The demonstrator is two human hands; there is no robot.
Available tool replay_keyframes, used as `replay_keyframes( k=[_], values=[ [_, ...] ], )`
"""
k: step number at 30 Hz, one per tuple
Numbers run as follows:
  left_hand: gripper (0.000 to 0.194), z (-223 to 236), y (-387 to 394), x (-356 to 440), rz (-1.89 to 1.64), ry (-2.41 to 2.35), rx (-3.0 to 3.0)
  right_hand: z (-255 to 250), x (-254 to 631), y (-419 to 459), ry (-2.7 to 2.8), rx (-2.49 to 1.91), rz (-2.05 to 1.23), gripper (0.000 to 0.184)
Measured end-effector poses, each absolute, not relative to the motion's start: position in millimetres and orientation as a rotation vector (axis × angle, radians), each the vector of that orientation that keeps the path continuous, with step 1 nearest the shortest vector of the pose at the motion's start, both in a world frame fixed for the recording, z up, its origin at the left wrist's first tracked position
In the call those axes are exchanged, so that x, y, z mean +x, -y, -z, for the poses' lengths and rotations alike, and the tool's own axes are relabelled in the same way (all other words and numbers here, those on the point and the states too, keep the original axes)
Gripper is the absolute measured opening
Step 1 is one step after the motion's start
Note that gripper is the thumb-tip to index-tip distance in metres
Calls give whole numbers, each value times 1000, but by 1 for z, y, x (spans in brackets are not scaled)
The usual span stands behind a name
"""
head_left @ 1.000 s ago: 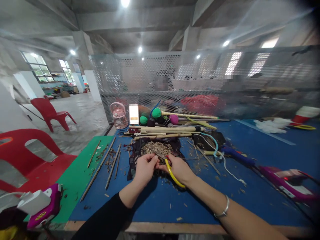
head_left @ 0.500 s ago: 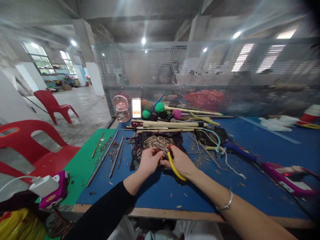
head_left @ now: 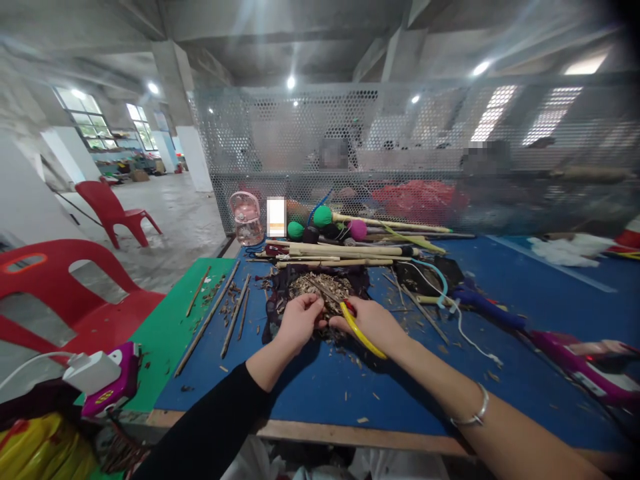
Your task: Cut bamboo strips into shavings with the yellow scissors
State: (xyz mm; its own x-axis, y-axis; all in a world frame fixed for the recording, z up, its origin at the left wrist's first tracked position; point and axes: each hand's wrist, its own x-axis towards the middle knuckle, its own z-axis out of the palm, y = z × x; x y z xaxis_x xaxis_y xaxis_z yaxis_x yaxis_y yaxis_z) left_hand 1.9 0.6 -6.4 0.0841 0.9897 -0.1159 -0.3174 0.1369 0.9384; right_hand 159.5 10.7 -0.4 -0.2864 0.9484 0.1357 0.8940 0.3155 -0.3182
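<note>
Head camera view shows your two bare hands meeting over a heap of small tan-and-brown woody chips (head_left: pixel 303 285), which lies on a crumpled dark cloth (head_left: pixel 275 313) in the middle of a blue-topped desk (head_left: pixel 310 393). Your right hand (head_left: pixel 369 323) grasps a pair of scissors with yellow-and-red handles (head_left: pixel 361 337); the yellow loop curves along your palm toward the wrist, and the dark blades point away from you and to the left, above the chips. Your left hand (head_left: pixel 300 320) is just beside it, thumb and fingertips drawn together near the blades; you cannot tell whether a small piece is pinched between them. More chips are scattered on the desk below your hands.

To the left of the cloth, several thin brown sticks (head_left: pixel 207 328) lie slantwise, with brown scraps around them. Beyond the heap, a bundle of pale peeled sticks (head_left: pixel 345 250) lies crosswise, and behind it sit round green wrapped balls (head_left: pixel 323 215) and a magenta wrapped ball (head_left: pixel 357 230). A pink clear-bodied bottle (head_left: pixel 249 225) stands at the far left, before a perforated grey metal screen (head_left: pixel 300 127). Near the right edge lies a purple handheld device (head_left: pixel 583 368).
</note>
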Motion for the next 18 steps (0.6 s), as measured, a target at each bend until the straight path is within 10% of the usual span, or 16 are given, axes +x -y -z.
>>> replay_keyframes(
  k=[18],
  values=[
    [35, 11, -6, -3, -1277, -1156, 1086, -18, 173, -15, 1947, -1514, -420, 27]
  ],
)
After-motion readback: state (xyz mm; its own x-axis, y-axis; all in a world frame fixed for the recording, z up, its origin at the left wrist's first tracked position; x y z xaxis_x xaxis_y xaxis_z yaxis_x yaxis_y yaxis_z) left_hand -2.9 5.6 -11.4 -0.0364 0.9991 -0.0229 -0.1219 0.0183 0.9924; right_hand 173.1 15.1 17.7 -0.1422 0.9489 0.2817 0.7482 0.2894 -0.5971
